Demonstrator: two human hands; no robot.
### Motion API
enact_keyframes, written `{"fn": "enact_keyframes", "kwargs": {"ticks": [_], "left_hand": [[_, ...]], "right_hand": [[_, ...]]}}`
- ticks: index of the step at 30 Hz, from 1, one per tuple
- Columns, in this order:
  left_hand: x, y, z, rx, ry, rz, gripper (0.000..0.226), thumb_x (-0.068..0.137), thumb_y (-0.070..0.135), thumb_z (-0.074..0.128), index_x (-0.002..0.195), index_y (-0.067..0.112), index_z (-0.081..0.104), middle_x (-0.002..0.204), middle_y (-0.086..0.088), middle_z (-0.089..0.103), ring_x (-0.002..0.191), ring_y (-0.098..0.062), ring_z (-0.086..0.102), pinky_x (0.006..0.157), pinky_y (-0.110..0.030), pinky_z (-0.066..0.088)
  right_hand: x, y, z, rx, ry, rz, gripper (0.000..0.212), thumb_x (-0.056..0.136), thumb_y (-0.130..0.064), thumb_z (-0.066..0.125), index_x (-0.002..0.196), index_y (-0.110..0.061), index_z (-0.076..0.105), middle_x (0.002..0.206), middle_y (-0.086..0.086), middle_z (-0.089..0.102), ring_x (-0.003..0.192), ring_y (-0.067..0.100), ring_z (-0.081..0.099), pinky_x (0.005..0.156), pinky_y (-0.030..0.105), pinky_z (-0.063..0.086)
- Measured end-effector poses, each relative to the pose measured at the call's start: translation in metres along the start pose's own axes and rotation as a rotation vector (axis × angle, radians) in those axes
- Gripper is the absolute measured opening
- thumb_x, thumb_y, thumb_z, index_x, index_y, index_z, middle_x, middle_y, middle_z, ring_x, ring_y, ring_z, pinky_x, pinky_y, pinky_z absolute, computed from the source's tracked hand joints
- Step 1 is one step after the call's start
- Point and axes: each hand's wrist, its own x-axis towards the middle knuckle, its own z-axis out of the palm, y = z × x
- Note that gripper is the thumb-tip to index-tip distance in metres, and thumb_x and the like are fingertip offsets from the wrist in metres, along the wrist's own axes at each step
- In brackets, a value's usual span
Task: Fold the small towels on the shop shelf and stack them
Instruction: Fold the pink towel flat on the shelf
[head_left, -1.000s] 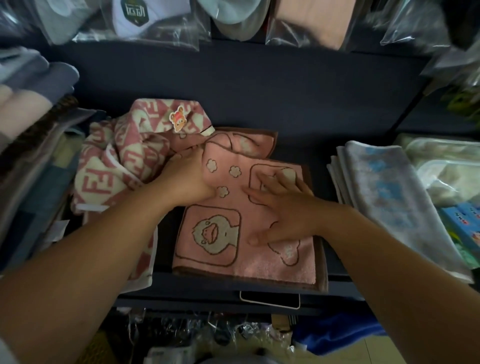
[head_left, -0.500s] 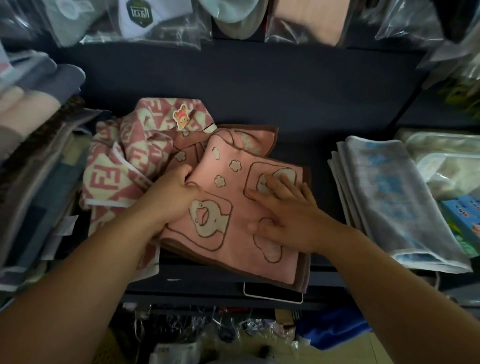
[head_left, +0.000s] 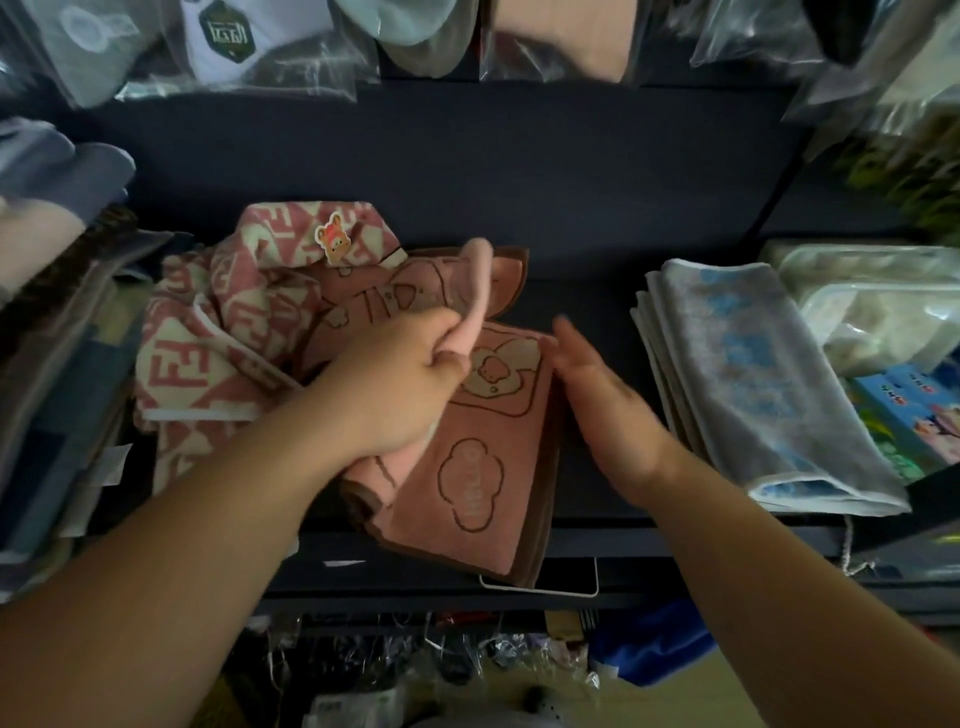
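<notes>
Grip: left hand pinching pink towel fold | right hand flat, spread | towel long axis near-far

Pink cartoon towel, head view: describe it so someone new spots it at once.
On the dark shelf, between the pink-and-cream patterned towels on the left and the grey-blue folded towels on the right, the pink towel lies gripped by the left hand. Unlike them, it has a brown border and brown-outlined cloud drawings.

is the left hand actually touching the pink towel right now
Touching. The head view shows the left hand with its fingers and thumb pinching a lifted fold of the pink towel, with no gap between them.
</notes>
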Motion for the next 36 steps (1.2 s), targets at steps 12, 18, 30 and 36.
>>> {"fn": "enact_keyframes", "kwargs": {"ticks": [12,18,30,36], "left_hand": [[-0.002,0.022,0.079,0.006,-0.239,0.042,0.04,0.101,0.044,0.048,0.136,0.026,0.055,0.13,0.005,0.063,0.118,-0.016,0.059,0.101,-0.038,0.049],[-0.012,-0.003,0.078,0.342,0.142,0.183,0.052,0.094,0.052,0.045,0.13,0.017,0.06,0.122,-0.004,0.059,0.107,-0.027,0.058,0.083,-0.042,0.052],[-0.007,-0.053,0.075,0.453,-0.215,-0.008,0.085,0.088,0.072,0.009,0.158,0.031,-0.017,0.164,0.013,-0.027,0.154,-0.015,-0.013,0.124,-0.054,-0.003],[-0.006,-0.06,0.073,0.492,-0.237,0.094,0.105,0.073,0.086,0.003,0.157,0.028,-0.02,0.164,0.009,-0.028,0.154,-0.014,-0.015,0.123,-0.053,-0.009]], "right_hand": [[0.0,0.015,-0.015,0.068,0.074,-0.051,0.033,0.103,-0.012,0.051,0.134,-0.02,0.061,0.125,-0.006,0.069,0.115,0.004,0.064,0.106,0.025,0.049],[0.007,0.001,-0.011,-0.17,0.033,-0.14,0.051,0.098,0.005,0.049,0.145,-0.014,0.051,0.134,-0.01,0.057,0.113,-0.011,0.057,0.089,0.005,0.046],[0.021,0.001,-0.006,-0.257,0.023,-0.057,0.077,0.086,-0.005,0.072,0.153,-0.024,0.038,0.136,-0.002,0.055,0.117,0.011,0.062,0.097,0.03,0.056],[0.011,-0.001,0.0,-0.854,0.211,-0.139,0.059,0.078,-0.041,0.081,0.132,-0.022,0.064,0.132,0.003,0.043,0.114,0.02,0.048,0.096,0.024,0.043]]}}
